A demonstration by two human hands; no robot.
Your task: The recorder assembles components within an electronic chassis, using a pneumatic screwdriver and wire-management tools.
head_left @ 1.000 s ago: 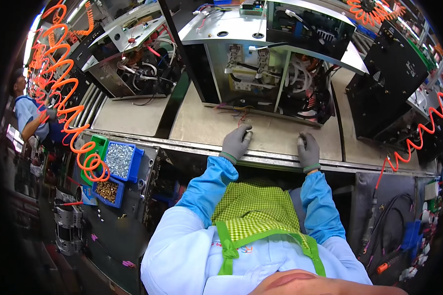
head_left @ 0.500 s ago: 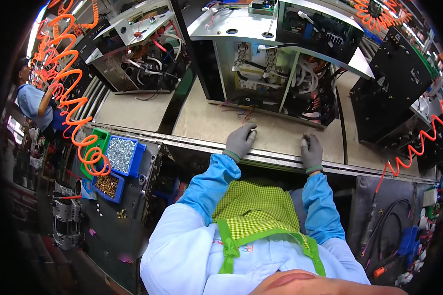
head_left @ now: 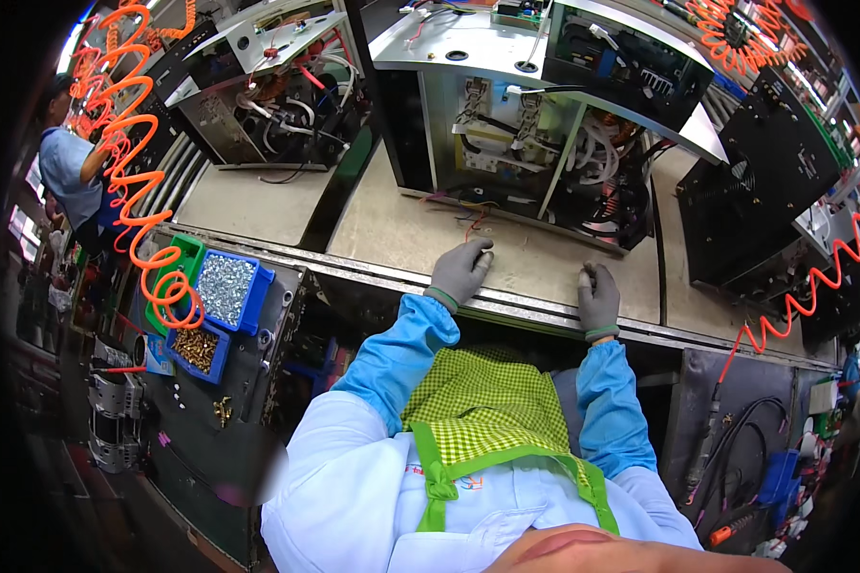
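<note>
Resting both gloved hands flat and empty on the bench (head_left: 392, 229), left hand (head_left: 461, 270) beside loose thin wires (head_left: 468, 222), right hand (head_left: 597, 298) nearby. The open metal machine (head_left: 535, 115) just beyond looks unfinished, its wiring exposed and side panel off.

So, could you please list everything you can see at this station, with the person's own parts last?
Open machine chassis: one, grey metal, centre of the bench.
Second open chassis: one, grey, upper left.
Black housing: one, right.
Bench top: one, beige.
Coiled air hoses: orange, left and right edges.
Parts bins: two blue, one green, lower left, holding screws.
Co-worker: one, blue top, far left.
Apron: green check.
Left hand: grey glove, on the bench.
Right hand: grey glove, on the bench.
</note>
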